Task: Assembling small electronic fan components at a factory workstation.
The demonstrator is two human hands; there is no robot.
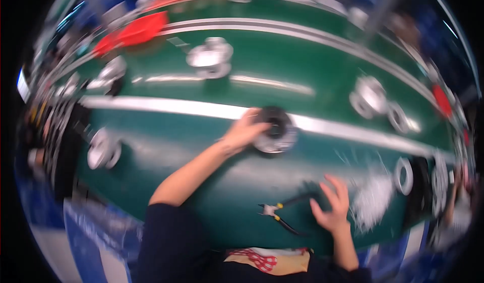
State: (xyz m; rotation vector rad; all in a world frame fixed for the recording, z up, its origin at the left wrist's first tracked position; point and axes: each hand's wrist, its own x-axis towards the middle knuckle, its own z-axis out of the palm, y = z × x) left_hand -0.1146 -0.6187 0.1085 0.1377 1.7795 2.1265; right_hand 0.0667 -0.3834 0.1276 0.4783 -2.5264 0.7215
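Note:
My left hand (245, 130) reaches to the white strip across the green bench. Its fingers close on the left side of a round part (283, 137) with a dark centre and a shiny silvery rim. Lower down, my right hand (333, 207) hovers with its fingers spread and nothing between them. Just left of it lies a pair of pliers (270, 210) with black, yellow-marked handles, its jaws pointing left. To the right of that hand sits a loose heap of thin, whitish strands (372, 202), blurred.
Blurred white round parts stand on the bench: one at the left (103, 150), one at the far middle (210, 57), one at the far right (370, 97). A pale ring (403, 176) leans beside a black holder (419, 184). A red object (136, 32) lies at the far left.

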